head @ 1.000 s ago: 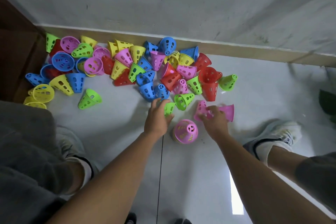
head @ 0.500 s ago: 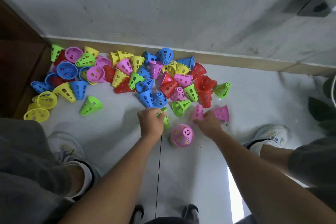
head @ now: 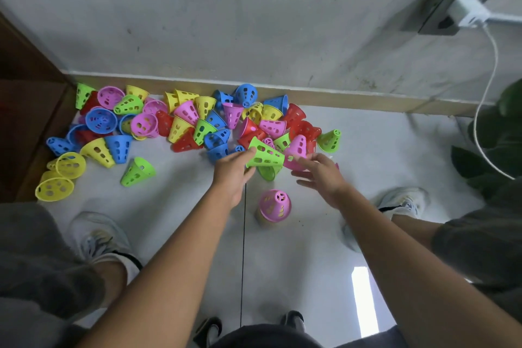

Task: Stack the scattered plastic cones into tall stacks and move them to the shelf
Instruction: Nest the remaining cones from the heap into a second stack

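Left hand (head: 231, 171) gripping perforated green plastic cone (head: 265, 156), right hand (head: 322, 175) fingers spread, touching pink cone (head: 296, 152)

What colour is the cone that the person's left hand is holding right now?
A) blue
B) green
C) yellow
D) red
B: the left hand grips a green cone lying on its side above the floor, just in front of the pile, while the right hand is spread open beside a pink cone.
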Tool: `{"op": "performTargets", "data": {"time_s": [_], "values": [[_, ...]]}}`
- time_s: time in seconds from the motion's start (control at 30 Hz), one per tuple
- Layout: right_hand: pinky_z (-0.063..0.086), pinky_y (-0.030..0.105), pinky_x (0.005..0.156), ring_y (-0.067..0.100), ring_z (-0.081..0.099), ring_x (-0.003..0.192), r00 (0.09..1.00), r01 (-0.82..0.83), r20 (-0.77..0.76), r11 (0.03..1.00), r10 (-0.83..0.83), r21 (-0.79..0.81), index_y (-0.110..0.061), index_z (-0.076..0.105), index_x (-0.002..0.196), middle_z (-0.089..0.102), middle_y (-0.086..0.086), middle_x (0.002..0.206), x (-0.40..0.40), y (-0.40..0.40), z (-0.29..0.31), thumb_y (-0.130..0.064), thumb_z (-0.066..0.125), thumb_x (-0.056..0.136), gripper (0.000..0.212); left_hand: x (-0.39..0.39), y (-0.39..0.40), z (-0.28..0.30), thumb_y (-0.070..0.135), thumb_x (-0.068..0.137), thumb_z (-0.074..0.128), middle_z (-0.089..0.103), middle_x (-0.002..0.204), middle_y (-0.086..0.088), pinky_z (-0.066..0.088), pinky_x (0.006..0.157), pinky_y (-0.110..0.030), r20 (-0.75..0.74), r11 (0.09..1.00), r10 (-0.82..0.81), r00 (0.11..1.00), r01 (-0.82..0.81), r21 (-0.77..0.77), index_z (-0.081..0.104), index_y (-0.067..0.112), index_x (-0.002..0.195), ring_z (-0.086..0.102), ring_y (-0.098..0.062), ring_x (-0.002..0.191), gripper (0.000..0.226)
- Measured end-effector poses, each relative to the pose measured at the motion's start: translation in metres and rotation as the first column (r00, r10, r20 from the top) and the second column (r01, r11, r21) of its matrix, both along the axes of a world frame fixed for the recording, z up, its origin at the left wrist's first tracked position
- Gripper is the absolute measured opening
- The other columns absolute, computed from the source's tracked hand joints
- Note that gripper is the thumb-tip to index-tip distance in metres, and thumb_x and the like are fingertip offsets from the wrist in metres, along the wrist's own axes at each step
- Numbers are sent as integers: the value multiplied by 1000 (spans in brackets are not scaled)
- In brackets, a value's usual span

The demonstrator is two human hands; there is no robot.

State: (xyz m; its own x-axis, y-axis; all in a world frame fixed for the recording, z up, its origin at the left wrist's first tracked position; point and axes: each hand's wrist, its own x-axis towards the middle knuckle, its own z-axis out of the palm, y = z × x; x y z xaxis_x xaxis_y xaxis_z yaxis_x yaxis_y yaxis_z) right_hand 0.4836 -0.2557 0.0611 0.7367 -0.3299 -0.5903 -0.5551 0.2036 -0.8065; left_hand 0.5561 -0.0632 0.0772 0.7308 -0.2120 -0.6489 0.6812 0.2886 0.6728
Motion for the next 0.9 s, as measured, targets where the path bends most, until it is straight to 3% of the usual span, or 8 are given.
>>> {"op": "performTargets", "data": {"time_s": [0.1,0.17,0.27,0.43,0.6,0.73,0.83,0.9], "values": [[57,41,88,34,69,110,999,-22,45,993,17,116,-3,54,115,72,15,116,-1,-6,11,-33,70,92,41,-2,-6,8,5,91,70,74,112,-12,53,100,-40,2,999,-32,999,32,-33,68,6,102,70,-22,108,11],[57,38,87,34,68,111,998,-21,57,989,13,145,8,50,129,69,19,121,0,-7,16,-32,70,91,59,-5,-8,12,6,92,70,75,107,-10,53,100,-37,30,997,-76,997,77,-31,69,4,102,71,-20,105,10],[57,35,85,29,70,104,995,-32,95,983,15,181,11,48,132,69,19,119,3,-2,25,-34,73,82,71,-11,-11,16,4,91,71,75,105,-14,55,91,-30,77,993,-114,990,112,39,71,-1,102,71,-22,104,12],[57,44,94,28,68,101,993,-38,118,961,5,276,-7,66,119,67,16,116,9,6,33,-28,68,87,39,-18,-15,18,14,87,77,78,102,-9,54,93,-31,196,974,-204,959,180,134,76,7,97,72,-22,104,13],[57,47,91,28,67,96,994,-9,106,949,-26,314,-13,70,112,67,13,111,9,9,38,-26,66,92,24,-18,-18,19,23,84,81,78,88,0,58,80,-27,289,939,-283,915,201,280,75,17,82,74,-19,91,8],[58,44,87,26,67,91,992,22,107,948,-59,318,-13,69,108,66,11,103,11,8,44,-25,64,94,19,-18,-14,30,27,82,81,65,95,4,47,58,-9,321,862,-389,864,217,458,55,16,108,65,-10,87,38],[57,41,83,22,69,87,992,14,118,954,-51,301,-14,68,105,68,8,98,14,5,49,-29,64,93,19,-14,-3,32,23,78,84,62,114,7,50,72,-16,367,817,-526,767,336,469,39,34,128,64,-10,104,68],[57,40,84,21,69,86,990,16,127,952,-57,305,-14,68,103,70,7,96,14,2,51,-30,64,92,20,-11,3,34,22,77,85,58,115,12,51,78,-20,356,741,-637,684,417,526,41,39,133,63,-10,105,73]]}}
